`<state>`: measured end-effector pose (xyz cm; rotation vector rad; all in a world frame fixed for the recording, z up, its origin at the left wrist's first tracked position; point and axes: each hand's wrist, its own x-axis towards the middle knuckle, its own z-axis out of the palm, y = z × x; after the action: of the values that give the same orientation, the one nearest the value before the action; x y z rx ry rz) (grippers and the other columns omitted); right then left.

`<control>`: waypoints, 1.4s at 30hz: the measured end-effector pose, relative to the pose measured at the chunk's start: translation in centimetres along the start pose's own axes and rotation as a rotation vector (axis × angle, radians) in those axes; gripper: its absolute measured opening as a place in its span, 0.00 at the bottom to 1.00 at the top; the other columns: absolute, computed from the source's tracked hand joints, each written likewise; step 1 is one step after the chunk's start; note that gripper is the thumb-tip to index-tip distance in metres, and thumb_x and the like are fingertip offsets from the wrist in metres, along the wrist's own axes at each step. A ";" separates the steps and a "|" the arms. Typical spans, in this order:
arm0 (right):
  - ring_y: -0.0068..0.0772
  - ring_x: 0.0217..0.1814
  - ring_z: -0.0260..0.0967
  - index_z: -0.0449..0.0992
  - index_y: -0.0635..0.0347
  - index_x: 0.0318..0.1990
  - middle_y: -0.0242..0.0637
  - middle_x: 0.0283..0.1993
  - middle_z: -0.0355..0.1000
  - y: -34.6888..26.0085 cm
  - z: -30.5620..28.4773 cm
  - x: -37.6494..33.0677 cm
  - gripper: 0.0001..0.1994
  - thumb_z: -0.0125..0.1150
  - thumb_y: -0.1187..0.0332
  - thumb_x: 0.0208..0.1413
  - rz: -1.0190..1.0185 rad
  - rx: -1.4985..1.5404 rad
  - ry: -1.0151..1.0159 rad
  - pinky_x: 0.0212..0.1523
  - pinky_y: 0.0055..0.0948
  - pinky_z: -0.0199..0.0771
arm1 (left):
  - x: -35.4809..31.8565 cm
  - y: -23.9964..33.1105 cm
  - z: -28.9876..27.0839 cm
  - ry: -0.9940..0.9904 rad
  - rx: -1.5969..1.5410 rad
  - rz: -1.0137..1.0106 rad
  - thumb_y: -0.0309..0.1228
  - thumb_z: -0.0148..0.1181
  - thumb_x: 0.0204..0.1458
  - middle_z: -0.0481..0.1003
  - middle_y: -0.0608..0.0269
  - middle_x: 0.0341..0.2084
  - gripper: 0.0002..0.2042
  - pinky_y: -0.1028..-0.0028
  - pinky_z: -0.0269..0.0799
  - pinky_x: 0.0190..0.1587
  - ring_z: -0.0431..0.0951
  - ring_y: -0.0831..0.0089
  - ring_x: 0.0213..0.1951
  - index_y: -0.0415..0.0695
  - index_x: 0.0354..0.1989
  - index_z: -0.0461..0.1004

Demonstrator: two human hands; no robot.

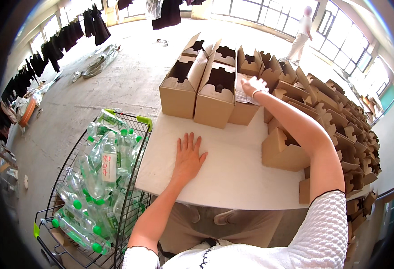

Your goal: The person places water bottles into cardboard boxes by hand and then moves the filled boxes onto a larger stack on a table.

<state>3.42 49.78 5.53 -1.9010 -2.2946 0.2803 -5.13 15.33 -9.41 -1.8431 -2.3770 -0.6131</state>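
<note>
Reaching the half-curled right hand point(254, 85) to a plain brown box point(242, 115) with a pale top flap point(245, 97), not showing whether gripping. Standing on the white table's point(233, 166) far side, running lengthwise away from the body. Spreading the left hand point(189, 158) flat nearer.

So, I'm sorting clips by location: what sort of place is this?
Probably a workshop or packing room: many open cardboard boxes, a wire cart full of plastic bottles, and dark clothes hanging in a row.
</note>
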 end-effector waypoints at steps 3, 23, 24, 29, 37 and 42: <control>0.55 0.75 0.59 0.64 0.63 0.68 0.52 0.73 0.60 -0.2 -1.4 6.6 0.35 0.62 0.49 0.61 -0.132 0.210 0.121 0.73 0.50 0.63 | 0.3 0.4 -0.1 -0.015 0.013 0.004 0.47 0.52 0.67 0.54 0.43 0.74 0.31 0.47 0.38 0.78 0.49 0.47 0.77 0.41 0.73 0.60; 0.51 0.40 0.83 0.86 0.62 0.33 0.49 0.30 0.82 -3.4 -4.4 13.6 0.15 0.62 0.60 0.59 -0.264 0.399 0.558 0.48 0.44 0.81 | 0.1 0.3 -0.3 -0.001 -0.013 -0.023 0.47 0.55 0.65 0.56 0.42 0.74 0.32 0.48 0.40 0.77 0.50 0.47 0.76 0.41 0.72 0.62; 0.49 0.38 0.83 0.86 0.61 0.33 0.47 0.29 0.82 -3.2 -5.9 13.0 0.15 0.62 0.58 0.57 -0.289 0.386 0.610 0.47 0.44 0.81 | 0.2 0.4 -0.3 0.000 -0.022 -0.019 0.47 0.55 0.65 0.56 0.42 0.74 0.32 0.48 0.40 0.77 0.50 0.47 0.76 0.42 0.72 0.62; 0.40 0.32 0.83 0.83 0.59 0.29 0.40 0.22 0.80 -3.2 -14.6 5.1 0.13 0.60 0.59 0.56 -0.481 0.512 0.736 0.39 0.39 0.80 | 0.1 0.0 0.2 -0.003 -0.046 -0.033 0.49 0.52 0.65 0.55 0.44 0.74 0.32 0.48 0.37 0.78 0.49 0.49 0.77 0.42 0.73 0.62; 0.29 0.28 0.80 0.78 0.58 0.37 0.32 0.27 0.81 4.7 -20.5 -22.2 0.11 0.59 0.60 0.68 -0.844 0.588 0.777 0.36 0.29 0.76 | -0.2 -0.4 0.5 0.152 -0.185 -0.068 0.38 0.58 0.63 0.61 0.46 0.71 0.25 0.52 0.55 0.74 0.58 0.50 0.73 0.41 0.66 0.68; 0.24 0.21 0.73 0.78 0.57 0.36 0.32 0.27 0.74 11.7 -14.8 -32.9 0.07 0.68 0.77 0.50 -1.219 0.335 0.790 0.22 0.23 0.70 | -6.5 1.0 0.1 0.607 -0.687 -0.320 0.20 0.51 0.61 0.64 0.50 0.69 0.22 0.61 0.67 0.67 0.66 0.55 0.68 0.42 0.64 0.69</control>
<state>24.14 20.33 17.29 -0.1553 -2.1305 -0.2046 -2.39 9.59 -11.20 -1.1279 -2.1607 -1.8903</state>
